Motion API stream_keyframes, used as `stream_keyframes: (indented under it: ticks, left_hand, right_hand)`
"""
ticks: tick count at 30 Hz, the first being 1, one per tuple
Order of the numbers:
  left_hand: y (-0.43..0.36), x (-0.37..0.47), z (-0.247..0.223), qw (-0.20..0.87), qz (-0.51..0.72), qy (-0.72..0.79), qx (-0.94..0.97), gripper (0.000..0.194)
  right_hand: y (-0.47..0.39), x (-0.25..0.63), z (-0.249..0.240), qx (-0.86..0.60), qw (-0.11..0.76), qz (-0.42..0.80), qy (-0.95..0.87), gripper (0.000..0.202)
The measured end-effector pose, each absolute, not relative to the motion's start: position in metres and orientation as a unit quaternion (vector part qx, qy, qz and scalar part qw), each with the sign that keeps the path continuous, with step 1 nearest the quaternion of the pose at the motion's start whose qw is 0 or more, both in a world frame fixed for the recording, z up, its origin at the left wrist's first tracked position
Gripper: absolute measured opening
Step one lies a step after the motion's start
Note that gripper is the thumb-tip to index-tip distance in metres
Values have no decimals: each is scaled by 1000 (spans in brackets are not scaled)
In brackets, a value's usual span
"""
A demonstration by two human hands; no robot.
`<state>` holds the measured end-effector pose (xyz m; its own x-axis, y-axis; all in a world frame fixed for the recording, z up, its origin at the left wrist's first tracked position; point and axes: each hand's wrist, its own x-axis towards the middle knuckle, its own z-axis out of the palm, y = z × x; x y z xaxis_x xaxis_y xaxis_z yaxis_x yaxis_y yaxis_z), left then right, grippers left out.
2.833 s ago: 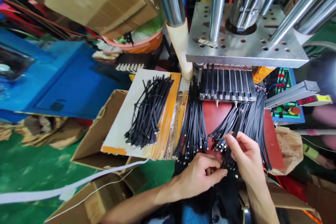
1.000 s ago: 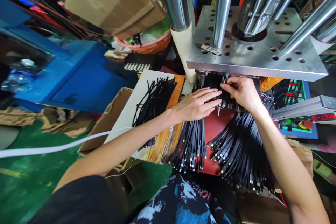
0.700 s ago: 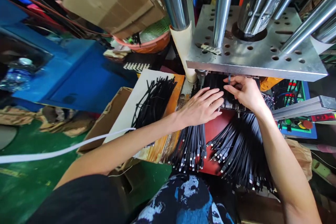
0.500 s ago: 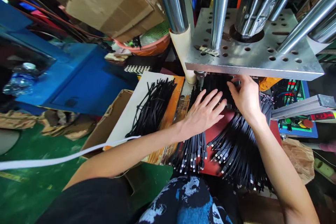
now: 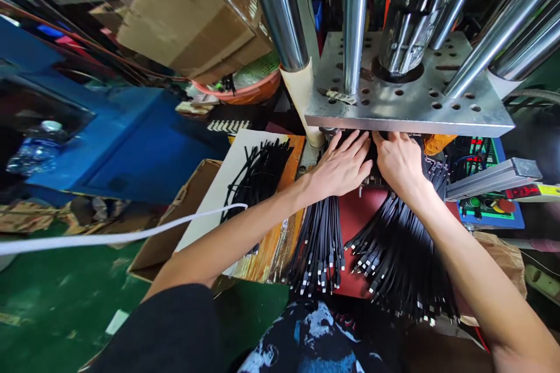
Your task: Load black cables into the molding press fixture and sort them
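My left hand (image 5: 343,166) lies flat, fingers outstretched, over the top end of a bundle of black USB cables (image 5: 322,239). Its fingertips reach the front edge of the metal press plate (image 5: 406,116). Close beside it, my right hand (image 5: 400,163) has its fingers curled, with the tips at or under that same edge. What they hold, if anything, is hidden. Below my right hand, a larger bundle of black cables (image 5: 406,250) fans toward me, its plugs at the near end. A red surface (image 5: 361,215) shows between the two bundles.
Black cables (image 5: 260,172) rest on a white sheet (image 5: 210,192) on the left. Steel columns (image 5: 353,23) rise through the plate. A control panel with buttons (image 5: 490,210) is at right. A white cord (image 5: 131,236) crosses my left forearm; a cardboard box (image 5: 184,198) stands below.
My left hand has moved up and forward to the plate's edge. The right hand has shifted slightly forward, its fingertips now less visible. The view has shifted a little.
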<state>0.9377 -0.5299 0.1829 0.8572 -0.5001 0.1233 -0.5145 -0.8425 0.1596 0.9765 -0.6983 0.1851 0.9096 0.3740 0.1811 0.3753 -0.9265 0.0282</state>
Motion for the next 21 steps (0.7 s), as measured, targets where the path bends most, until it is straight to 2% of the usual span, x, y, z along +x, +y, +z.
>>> stream_keyframes:
  ticks: [4, 12, 21]
  left_hand:
    - [-526, 950, 179, 85, 54, -271, 957, 59]
    - [-544, 977, 192, 34, 64, -225, 972, 43]
    - [-545, 1002, 190, 53, 48, -223, 972, 41]
  right_hand:
    - [-702, 982, 185, -973, 11, -74, -216, 54]
    - [-696, 1017, 177, -970, 55, -68, -226, 53]
    - [-693, 1036, 174, -973, 53, -72, -211, 50]
